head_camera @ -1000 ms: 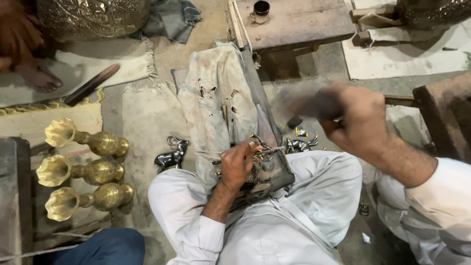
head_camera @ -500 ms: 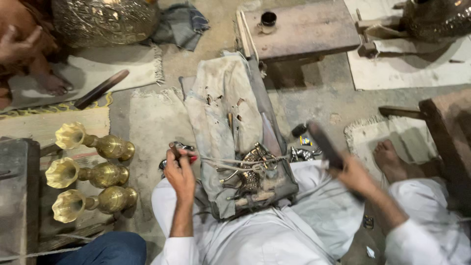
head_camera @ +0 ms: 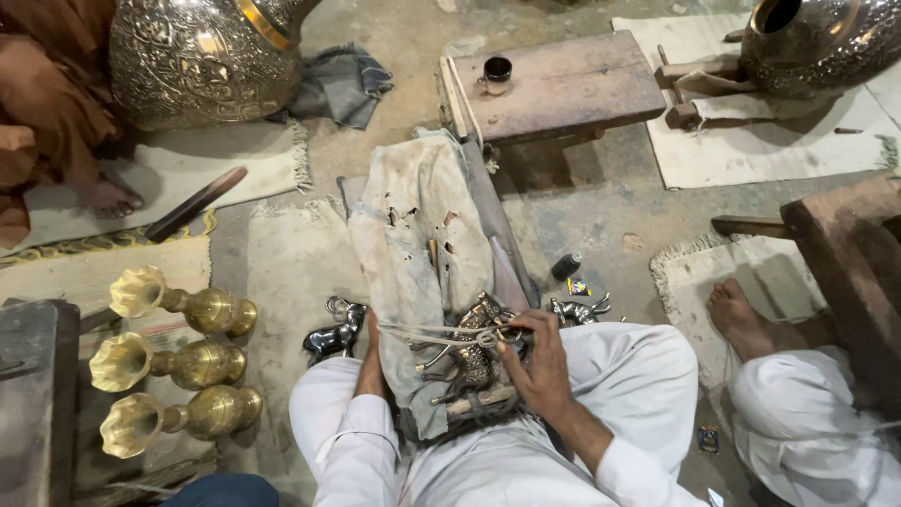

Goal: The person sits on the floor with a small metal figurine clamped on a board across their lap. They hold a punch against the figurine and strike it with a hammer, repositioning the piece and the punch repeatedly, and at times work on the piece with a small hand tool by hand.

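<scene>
I sit on the floor in white clothes with a cloth-covered block (head_camera: 413, 225) between my knees. A brass animal figurine (head_camera: 474, 352) lies on its near end, tied down with cord. My right hand (head_camera: 542, 361) grips that figurine from the right, fingers curled over it. My left hand (head_camera: 371, 352) reaches down at the left edge of the cloth, right next to a dark metal animal figurine (head_camera: 333, 340) on the floor. Its fingers are partly hidden, so I cannot tell its grip.
Three brass trumpet vases (head_camera: 178, 366) lie at the left. A large engraved brass pot (head_camera: 202, 61) and another person's bare foot (head_camera: 108, 199) are upper left. Ahead stands a wooden bench (head_camera: 563, 84) with a small cup; a second pot (head_camera: 817, 42) is upper right. A small silver figurine (head_camera: 577, 308) lies nearby.
My right hand, which held a dark tool up at the right, has come down onto the brass figurine without it. My left hand left the figurine and moved left to the dark one.
</scene>
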